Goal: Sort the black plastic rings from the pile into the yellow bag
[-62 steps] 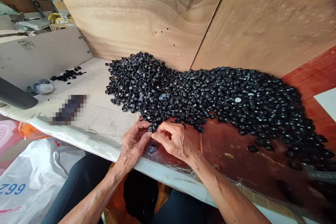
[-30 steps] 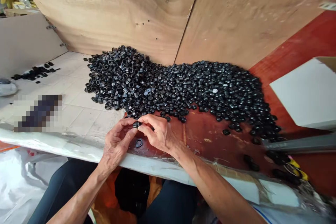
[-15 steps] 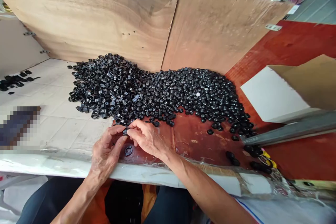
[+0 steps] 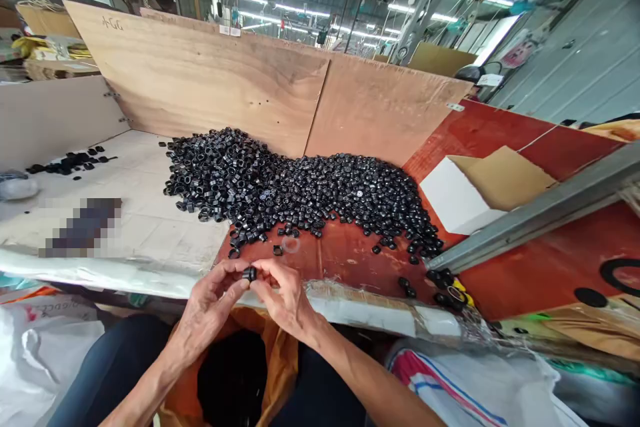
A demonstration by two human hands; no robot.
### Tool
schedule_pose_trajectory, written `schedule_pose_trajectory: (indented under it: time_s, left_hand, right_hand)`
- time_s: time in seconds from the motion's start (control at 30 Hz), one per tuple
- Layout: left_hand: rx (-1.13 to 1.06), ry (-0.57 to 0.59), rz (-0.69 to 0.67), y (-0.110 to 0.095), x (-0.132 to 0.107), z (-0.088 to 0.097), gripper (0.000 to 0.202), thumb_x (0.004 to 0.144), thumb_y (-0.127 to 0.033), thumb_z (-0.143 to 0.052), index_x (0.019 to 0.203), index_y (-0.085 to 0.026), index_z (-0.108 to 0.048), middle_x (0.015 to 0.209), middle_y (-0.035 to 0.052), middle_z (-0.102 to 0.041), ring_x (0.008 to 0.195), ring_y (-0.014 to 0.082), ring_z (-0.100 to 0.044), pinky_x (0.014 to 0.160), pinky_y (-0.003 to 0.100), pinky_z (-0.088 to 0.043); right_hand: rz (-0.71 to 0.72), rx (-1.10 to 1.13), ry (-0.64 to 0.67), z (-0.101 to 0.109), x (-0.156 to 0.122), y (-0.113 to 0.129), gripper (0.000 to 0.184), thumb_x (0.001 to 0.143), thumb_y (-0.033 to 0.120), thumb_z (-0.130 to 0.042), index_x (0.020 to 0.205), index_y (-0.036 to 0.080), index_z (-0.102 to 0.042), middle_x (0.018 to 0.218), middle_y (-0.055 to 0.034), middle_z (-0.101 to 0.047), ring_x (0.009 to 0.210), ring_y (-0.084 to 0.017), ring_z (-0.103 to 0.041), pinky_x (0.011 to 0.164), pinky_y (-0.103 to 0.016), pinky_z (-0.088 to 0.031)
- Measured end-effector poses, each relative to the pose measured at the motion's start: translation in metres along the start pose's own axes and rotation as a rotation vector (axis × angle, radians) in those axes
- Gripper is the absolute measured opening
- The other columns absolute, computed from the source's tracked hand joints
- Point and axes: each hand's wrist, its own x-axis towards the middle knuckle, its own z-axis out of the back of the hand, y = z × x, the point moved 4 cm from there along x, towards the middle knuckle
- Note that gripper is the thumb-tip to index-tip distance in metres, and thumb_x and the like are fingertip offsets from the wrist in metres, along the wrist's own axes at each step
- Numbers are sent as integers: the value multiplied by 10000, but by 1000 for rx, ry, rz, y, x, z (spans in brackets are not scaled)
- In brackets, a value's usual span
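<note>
Between my two hands is a small black plastic cap-like piece [image 4: 249,273], held over the table's front edge. My left hand [image 4: 214,300] pinches its left side between thumb and fingers. From the right, the thumb and fingers of my right hand [image 4: 284,295] close on the same piece. Just beyond my fingers lies a loose black ring [image 4: 278,250], and near it a pale translucent ring [image 4: 290,244]. A heap of black rings [image 4: 215,173] spreads at the back left, merging into a heap of rounder black caps [image 4: 370,190] on the right.
Plywood boards [image 4: 225,80] wall the table's back. An open orange bag [image 4: 283,360], dark inside, sits between my legs. A white carton [image 4: 455,197] and a slanting metal bar [image 4: 530,213] stand right. Scattered black bits [image 4: 70,163] lie at far left.
My view has tilted up, showing more of the hall. Both hands, still pinching a black piece, have come nearer the table's front edge.
</note>
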Motion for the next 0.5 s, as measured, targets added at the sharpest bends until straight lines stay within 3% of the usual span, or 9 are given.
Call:
schedule_pose_trajectory:
  time_s: [0.17, 0.23, 0.37, 0.43, 0.5]
  left_hand:
    - [121, 165, 25, 3, -58, 14, 236, 932, -409, -742, 1087, -236, -783, 974, 76, -805, 862, 254, -780, 770, 347, -669]
    - [259, 174, -37, 9, -73, 19, 195, 945, -374, -718, 1084, -252, -780, 986, 66, -811, 870, 256, -791, 782, 338, -670]
    - [554, 96, -323, 20, -93, 27, 224, 955, -268, -669, 1160, -296, -755, 1128, 63, -815, 1015, 249, -806, 884, 307, -664]
    - [614, 162, -421, 22, -97, 30, 270, 978, -218, -614, 1210, -292, -729, 1146, 74, -809, 1039, 235, -804, 894, 289, -662]
    - [667, 302, -432, 20, -95, 32, 279, 986, -206, -603, 1230, -285, -713, 1164, 76, -797, 1045, 222, -799, 887, 272, -658]
  right_hand:
    - [-27, 33, 59, -22, -55, 3, 144, 928, 265, -623, 1026, 216, -717, 697, 9, -661, 594, -162, -637, 654, -279, -526]
    - [-75, 25, 50, -36, -70, -1, 130, 919, 243, -601, 971, 217, -717, 631, 13, -643, 573, -171, -642, 647, -286, -525]
    - [-391, 185, -8, -68, -91, -22, 108, 866, 279, -619, 934, 211, -670, 642, 17, -651, 499, -167, -651, 521, -257, -499]
    - [-559, 260, 31, -77, -99, -29, 141, 847, 309, -632, 943, 206, -644, 698, 16, -675, 459, -151, -642, 467, -237, -472]
    - [-580, 203, 112, -70, -101, -28, 159, 840, 306, -648, 957, 199, -645, 710, 21, -678, 462, -140, -635, 470, -226, -455]
